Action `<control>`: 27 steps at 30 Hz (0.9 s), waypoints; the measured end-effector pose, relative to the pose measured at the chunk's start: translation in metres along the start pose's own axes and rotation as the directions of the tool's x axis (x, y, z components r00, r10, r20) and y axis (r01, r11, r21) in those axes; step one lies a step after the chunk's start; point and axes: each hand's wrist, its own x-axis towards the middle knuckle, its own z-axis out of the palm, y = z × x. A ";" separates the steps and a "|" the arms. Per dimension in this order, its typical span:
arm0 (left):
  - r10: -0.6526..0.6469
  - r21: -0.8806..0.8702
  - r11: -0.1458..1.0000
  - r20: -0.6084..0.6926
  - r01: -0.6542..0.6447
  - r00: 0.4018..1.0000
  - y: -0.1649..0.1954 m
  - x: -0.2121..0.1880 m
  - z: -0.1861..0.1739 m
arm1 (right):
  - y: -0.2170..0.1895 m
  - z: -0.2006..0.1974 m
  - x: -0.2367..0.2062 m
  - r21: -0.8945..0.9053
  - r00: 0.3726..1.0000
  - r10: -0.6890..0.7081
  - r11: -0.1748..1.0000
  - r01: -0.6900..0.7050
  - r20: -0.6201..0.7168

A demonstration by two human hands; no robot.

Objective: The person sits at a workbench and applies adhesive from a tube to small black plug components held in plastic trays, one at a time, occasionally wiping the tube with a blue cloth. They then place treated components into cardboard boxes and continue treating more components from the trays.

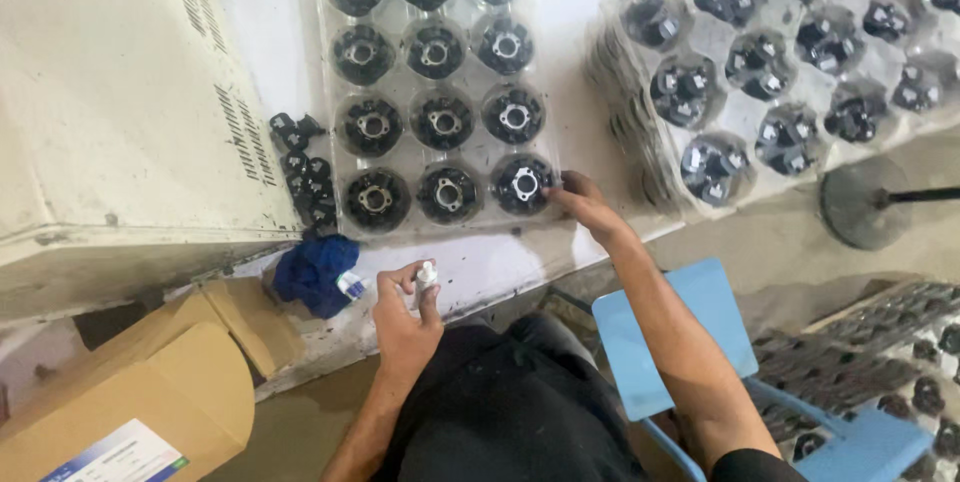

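Observation:
My left hand point(405, 317) grips a small white bottle point(426, 275) with a nozzle tip, held upright at the near edge of the white bench. My right hand point(583, 202) reaches to the near right corner of a clear plastic tray point(392, 84). Its fingertips touch the round black part point(524, 184) in that corner pocket. The tray holds several round black parts with metal centres, set in rows of three.
A stack of clear trays point(790, 72) with several black parts lies to the right. A beige machine housing point(110, 102) fills the left. Loose black pieces point(305, 177), a blue cloth point(315, 272), a cardboard box point(150, 392), a blue chair point(700, 342) and a crate of parts point(880, 352) surround me.

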 end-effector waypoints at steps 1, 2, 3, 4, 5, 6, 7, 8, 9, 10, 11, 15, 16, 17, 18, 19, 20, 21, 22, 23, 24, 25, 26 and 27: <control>-0.017 -0.025 1.000 -0.004 0.017 1.000 -0.002 0.004 0.006 | -0.004 -0.005 0.008 0.009 0.998 0.056 0.998 -0.056 0.037; -0.036 -0.019 0.999 -0.018 0.036 0.999 -0.004 0.007 0.010 | -0.007 -0.010 0.013 0.018 0.991 0.115 0.993 -0.116 0.072; -0.059 -0.013 0.998 -0.032 0.059 0.998 -0.006 0.010 0.015 | -0.008 -0.014 0.018 0.023 0.978 0.177 0.983 -0.180 0.108; -0.077 -0.007 0.997 -0.048 0.077 0.996 -0.007 0.012 0.019 | -0.008 -0.017 0.022 -0.029 0.958 0.219 0.976 -0.218 0.182; -0.093 0.010 0.996 -0.066 0.093 0.994 -0.008 0.013 0.023 | -0.008 -0.020 0.026 -0.082 0.934 0.255 0.967 -0.242 0.251; -0.105 0.027 0.994 -0.086 0.108 0.991 -0.007 0.012 0.026 | -0.006 -0.022 0.029 -0.136 0.903 0.289 0.956 -0.259 0.316; -0.116 0.043 0.992 -0.107 0.121 0.987 -0.007 0.012 0.029 | -0.002 -0.023 0.032 -0.072 0.901 0.249 0.968 -0.239 0.355; -0.138 0.036 0.989 -0.146 0.145 0.980 -0.008 0.014 0.032 | 0.003 -0.023 0.034 -0.009 0.897 0.204 0.976 -0.218 0.391; -0.164 0.026 0.985 -0.186 0.171 0.969 -0.009 0.014 0.037 | 0.010 -0.022 0.035 0.052 0.889 0.162 0.978 -0.203 0.427; -0.193 0.016 0.979 -0.224 0.202 0.955 -0.010 0.015 0.040 | 0.018 -0.020 0.035 0.083 0.914 0.129 0.981 -0.174 0.384; -0.188 0.007 0.980 -0.272 0.197 0.944 -0.013 0.017 0.042 | 0.028 -0.015 0.035 0.113 0.936 0.098 0.983 -0.144 0.339; -0.251 -0.101 0.968 -0.469 0.230 0.847 -0.030 0.021 0.046 | 0.063 -0.008 0.036 0.161 0.958 0.013 0.985 -0.061 0.287; -0.283 -0.145 0.959 -0.513 0.243 0.810 -0.034 0.021 0.048 | 0.069 -0.008 0.037 0.161 0.960 0.019 0.985 -0.066 0.279; -0.259 -0.181 0.965 -0.544 0.190 0.798 -0.035 0.018 0.050 | 0.077 -0.009 0.038 0.168 0.963 0.020 0.983 -0.068 0.270; -0.233 -0.214 0.968 -0.567 0.132 0.790 -0.036 0.016 0.053 | 0.083 -0.012 0.039 0.180 0.967 0.023 0.981 -0.071 0.253; -0.209 -0.246 0.966 -0.588 0.074 0.782 -0.035 0.011 0.059 | 0.088 -0.017 0.038 0.183 0.967 -0.019 0.983 -0.028 0.253; -0.234 -0.229 0.967 -0.615 0.112 0.753 -0.033 0.005 0.067 | 0.093 -0.022 0.035 0.187 0.966 -0.063 0.982 0.016 0.250; -0.256 -0.214 0.965 -0.636 0.152 0.728 -0.031 -0.003 0.074 | 0.097 -0.027 0.031 0.195 0.965 -0.105 0.979 0.058 0.242; -0.276 -0.199 0.961 -0.654 0.193 0.704 -0.029 -0.011 0.080 | 0.102 -0.035 0.025 0.182 0.971 -0.112 0.981 0.073 0.213; -0.264 -0.199 0.964 -0.666 0.175 0.698 -0.028 -0.018 0.086 | 0.107 -0.042 0.020 0.172 0.976 -0.123 0.981 0.091 0.182; -0.247 -0.198 0.968 -0.674 0.153 0.696 -0.028 -0.025 0.090 | 0.112 -0.048 0.017 0.165 0.980 -0.136 0.980 0.112 0.145; -0.237 -0.202 0.970 -0.676 0.134 0.698 -0.028 -0.032 0.096 | 0.118 -0.053 0.014 0.169 0.987 -0.129 0.979 0.111 0.096; -0.238 -0.200 0.970 -0.676 0.137 0.697 -0.029 -0.042 0.102 | 0.126 -0.060 0.009 0.165 0.992 -0.118 0.980 0.109 0.047; -0.241 -0.204 0.969 -0.681 0.138 0.692 -0.029 -0.051 0.106 | 0.132 -0.065 0.009 0.153 0.994 -0.111 0.982 0.110 -0.001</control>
